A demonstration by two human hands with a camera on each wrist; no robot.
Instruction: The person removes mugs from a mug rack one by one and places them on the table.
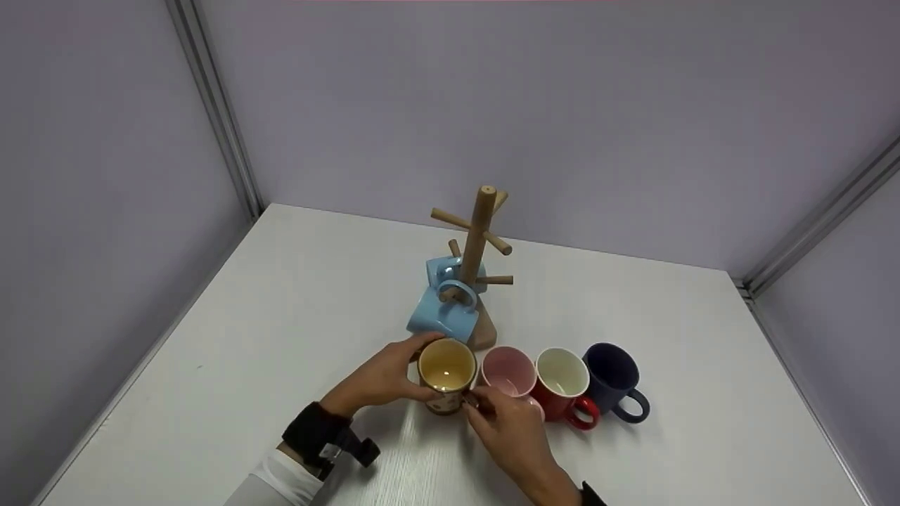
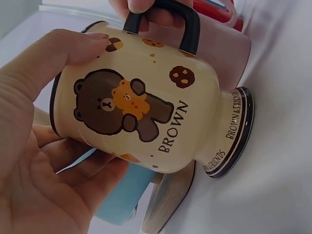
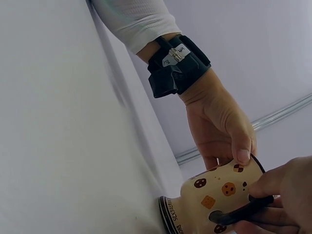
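Table (image 1: pixel 295 309), white, carries a wooden rack (image 1: pixel 478 246) with two blue mugs; just in front of it stands a row of four mugs. Leftmost, the cream mug (image 1: pixel 447 369), sits upright between both hands, axis vertical, foot on the table. Left hand (image 1: pixel 383 379) wraps its body; right hand (image 1: pixel 510 429) pinches the black handle (image 2: pixel 187 24). Both equally near. Print: brown bear, cookies, "BROWN".

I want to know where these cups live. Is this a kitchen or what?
Probably not a kitchen: more like a test booth. Plain grey walls box in a bare white table, with only a wooden mug tree and a row of mugs.
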